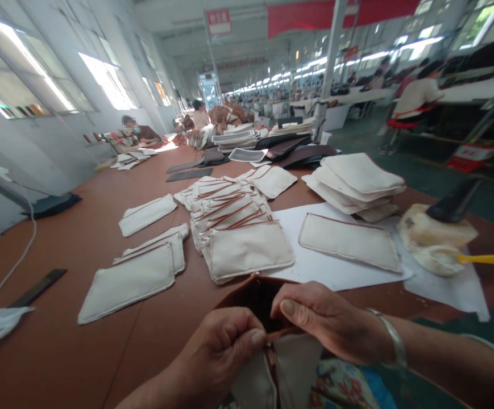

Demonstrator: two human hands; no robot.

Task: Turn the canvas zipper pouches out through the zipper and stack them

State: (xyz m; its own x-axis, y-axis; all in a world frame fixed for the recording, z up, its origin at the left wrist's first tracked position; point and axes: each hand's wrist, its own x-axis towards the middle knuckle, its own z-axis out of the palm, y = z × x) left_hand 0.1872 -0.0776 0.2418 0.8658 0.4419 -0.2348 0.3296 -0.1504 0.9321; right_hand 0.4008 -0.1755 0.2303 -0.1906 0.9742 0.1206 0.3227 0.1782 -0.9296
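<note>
Close to my body, at the table's front edge, I hold a cream pouch (300,363) with a brown inside and a seam or slit down its front. My left hand (225,343) pinches its brown-edged rim between thumb and fingers. On the other side of the opening, my right hand (332,321) grips the rim, thumb on top and its other fingers partly hidden. Just beyond lies a pile of flat cream stitched pieces (250,250) with brown edges. One similar cream piece (349,241) rests on a white sheet (289,213) to the right.
More cream pieces (131,278) lie at left, and a stack (357,179) sits at right. Near it are a pale block (438,227) with a dark-handled object and a white dish (436,260) with a yellow handle. A dark strip (37,288) lies far left. Other people work beyond.
</note>
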